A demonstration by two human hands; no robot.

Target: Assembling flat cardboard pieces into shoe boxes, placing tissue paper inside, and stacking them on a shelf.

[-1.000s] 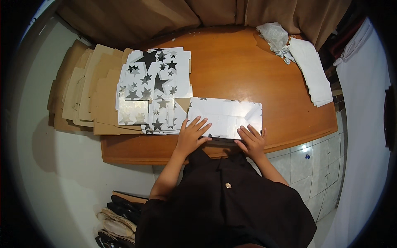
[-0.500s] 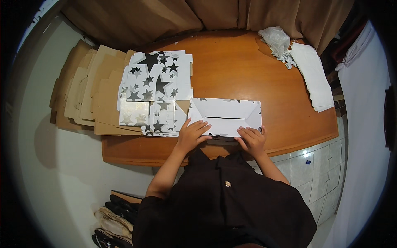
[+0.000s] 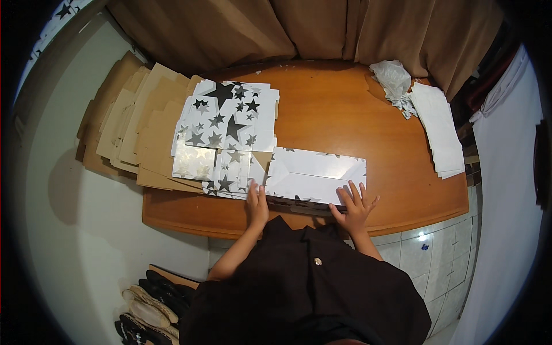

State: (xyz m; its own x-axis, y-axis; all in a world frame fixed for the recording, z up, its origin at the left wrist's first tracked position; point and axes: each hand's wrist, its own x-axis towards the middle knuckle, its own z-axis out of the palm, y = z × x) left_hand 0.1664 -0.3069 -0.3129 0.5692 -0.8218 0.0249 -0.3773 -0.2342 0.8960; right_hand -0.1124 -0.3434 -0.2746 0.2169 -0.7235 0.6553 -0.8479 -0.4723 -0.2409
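A white box with dark star prints along its edges lies on the wooden table in front of me, its folded flaps meeting in a thin seam on top. My right hand rests on the box's front right part, open, fingers spread over the top and thumb at the front edge. Beside the box's front left corner is my left hand, open with fingers extended; whether it touches the box I cannot tell. Just left of it lies a pile of flat star-printed cardboard sheets.
Several overlapping brown cardboard sheets extend left toward the wall. At the far right of the table are a crumpled clear plastic bag, small paper scraps and a stack of white paper strips. Shoes stand low at the left.
The slit between the top flaps has narrowed to a thin seam. My left hand has come off the top to the box's left corner; my right hand's fingers have spread.
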